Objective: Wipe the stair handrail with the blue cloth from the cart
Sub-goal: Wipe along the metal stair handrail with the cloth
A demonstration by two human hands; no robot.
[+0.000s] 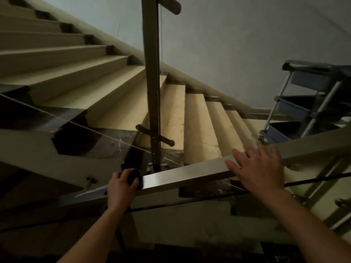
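A pale, square-edged stair handrail (pixel 182 174) crosses the view from lower left up to the right. My left hand (pixel 121 188) grips a bunched blue cloth (pixel 133 175) and holds it against the rail's lower left end. My right hand (pixel 258 168) rests flat on top of the rail further right, fingers spread and straight. Most of the cloth is hidden under my fingers.
A blue tiered cart (pixel 303 103) with metal legs stands at the right, behind the rail. A vertical post (pixel 153 88) rises just beyond the rail's end. Glass panels (pixel 66 122) line the railing. Beige steps climb left and descend ahead; the light is dim.
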